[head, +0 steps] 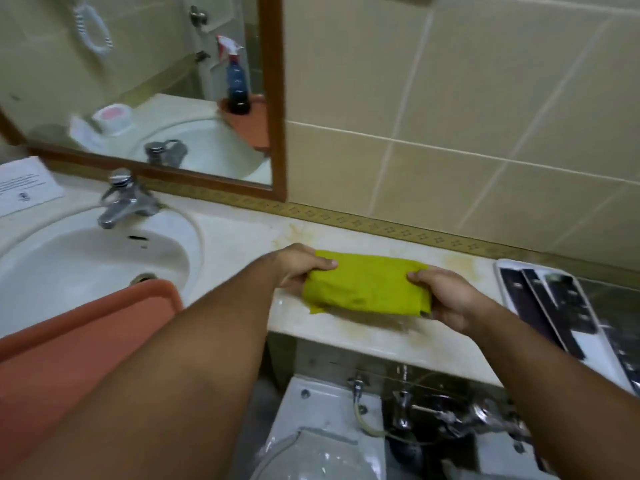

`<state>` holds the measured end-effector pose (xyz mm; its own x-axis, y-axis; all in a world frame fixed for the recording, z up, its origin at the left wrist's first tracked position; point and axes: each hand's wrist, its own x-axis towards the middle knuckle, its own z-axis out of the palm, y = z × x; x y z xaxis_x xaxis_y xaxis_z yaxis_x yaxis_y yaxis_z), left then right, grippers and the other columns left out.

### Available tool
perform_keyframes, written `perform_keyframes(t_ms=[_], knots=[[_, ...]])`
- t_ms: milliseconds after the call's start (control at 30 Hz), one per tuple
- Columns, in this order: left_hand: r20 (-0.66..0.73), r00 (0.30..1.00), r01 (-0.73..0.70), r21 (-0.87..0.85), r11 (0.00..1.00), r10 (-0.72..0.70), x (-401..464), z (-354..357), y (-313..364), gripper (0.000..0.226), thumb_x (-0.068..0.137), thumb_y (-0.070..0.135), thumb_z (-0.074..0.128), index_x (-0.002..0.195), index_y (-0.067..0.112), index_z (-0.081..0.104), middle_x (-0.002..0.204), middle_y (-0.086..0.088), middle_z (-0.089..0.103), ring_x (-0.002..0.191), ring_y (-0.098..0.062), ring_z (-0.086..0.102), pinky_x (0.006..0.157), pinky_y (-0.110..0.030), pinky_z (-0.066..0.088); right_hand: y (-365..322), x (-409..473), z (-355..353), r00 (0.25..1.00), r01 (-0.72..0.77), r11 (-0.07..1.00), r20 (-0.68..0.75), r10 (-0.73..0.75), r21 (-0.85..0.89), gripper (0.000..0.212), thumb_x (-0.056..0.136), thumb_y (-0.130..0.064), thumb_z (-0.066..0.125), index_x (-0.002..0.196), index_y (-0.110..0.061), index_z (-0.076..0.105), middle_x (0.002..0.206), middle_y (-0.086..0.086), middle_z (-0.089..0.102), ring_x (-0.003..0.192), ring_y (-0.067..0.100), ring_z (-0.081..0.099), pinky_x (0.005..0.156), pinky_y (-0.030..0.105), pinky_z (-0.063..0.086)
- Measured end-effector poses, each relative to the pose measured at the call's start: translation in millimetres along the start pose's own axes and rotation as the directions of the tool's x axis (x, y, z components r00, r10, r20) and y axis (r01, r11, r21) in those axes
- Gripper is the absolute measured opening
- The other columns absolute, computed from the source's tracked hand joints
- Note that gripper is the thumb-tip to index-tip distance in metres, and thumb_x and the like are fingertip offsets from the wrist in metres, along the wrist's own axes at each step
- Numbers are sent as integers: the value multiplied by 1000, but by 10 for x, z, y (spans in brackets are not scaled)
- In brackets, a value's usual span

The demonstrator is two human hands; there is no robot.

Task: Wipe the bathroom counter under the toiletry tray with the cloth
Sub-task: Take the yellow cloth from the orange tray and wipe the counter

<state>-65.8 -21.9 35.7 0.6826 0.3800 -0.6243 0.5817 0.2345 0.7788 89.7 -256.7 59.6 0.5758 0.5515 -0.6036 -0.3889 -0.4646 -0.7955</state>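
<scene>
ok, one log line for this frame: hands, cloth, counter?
left hand: gripping folded yellow-green cloth | right hand: gripping it | cloth: over stained cream marble counter

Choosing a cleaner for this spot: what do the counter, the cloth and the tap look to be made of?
Counter: pale polished stone or a marble look-alike, glossy with yellowish stains. Cloth: soft yellow-green fabric, probably microfibre, matte and folded, held by both hands. Tap: shiny chromed metal, mirror-like.

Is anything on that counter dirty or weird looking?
Yes. The counter has yellowish-brown stains near the back wall, around the yellow cloth. Also, an orange tray sits tilted over the sink.
</scene>
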Motion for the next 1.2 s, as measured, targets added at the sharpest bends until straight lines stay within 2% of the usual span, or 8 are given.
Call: perform_keyframes(t_ms=[100,167,267,333,433,633,1033,1200], knots=[[-82,980,-184,-11,983,183,436,576,471,32,83,24,77,108,6,69,112,-13,72,102,-27,68,82,-35,53,26,84,-429,978,122,962,-193,-75,245,9,97,-20,54,101,-24,61,103,2,69,89,20,65,68,37,51],[-237,917,-260,259,930,322,638,818,624,16,85,26,68,97,14,70,108,-13,72,102,-28,68,79,-33,49,173,89,-651,960,162,950,-266,-89,266,9,97,-22,56,103,-20,63,97,1,72,82,16,68,62,33,53],[-279,855,-88,753,652,438,655,798,386,44,92,39,53,132,21,54,136,-5,59,125,-28,55,99,-38,46,518,84,-852,934,8,940,-334,-129,-340,36,88,-45,67,76,-12,64,66,6,64,56,21,61,50,27,44],[-251,866,23,884,467,433,590,646,125,54,94,48,47,142,23,43,140,-6,54,127,-29,51,100,-41,43,694,119,-918,933,-139,645,-318,-168,-751,56,84,-63,61,69,-9,58,70,13,59,67,29,62,59,34,42],[-210,859,36,935,353,467,473,386,-225,66,95,55,43,149,19,33,153,-8,40,140,-28,37,112,-42,33,704,193,-856,833,-187,372,-347,-431,-909,66,85,-68,51,105,-6,60,106,18,57,97,39,60,76,42,50],[-265,838,123,943,308,477,331,-10,-764,99,89,73,28,156,6,2,165,-16,-2,152,-32,-1,123,-46,7,558,605,-571,876,79,51,45,-480,-996,77,96,-53,42,157,-17,12,165,13,10,150,35,15,121,45,16],[-347,767,198,928,314,541,513,-170,-1074,111,80,86,15,154,3,14,163,-18,13,151,-31,13,122,-48,17,443,1465,68,864,-31,27,-40,-501,-999,66,96,-49,21,157,-24,16,163,19,16,148,41,16,120,51,17],[-345,779,212,931,298,523,502,-173,-1069,112,79,85,15,154,2,13,163,-19,12,151,-31,12,122,-48,14,732,1043,556,792,367,-217,426,-437,-904,61,97,-49,26,156,-32,19,164,14,15,150,39,14,119,53,21]])
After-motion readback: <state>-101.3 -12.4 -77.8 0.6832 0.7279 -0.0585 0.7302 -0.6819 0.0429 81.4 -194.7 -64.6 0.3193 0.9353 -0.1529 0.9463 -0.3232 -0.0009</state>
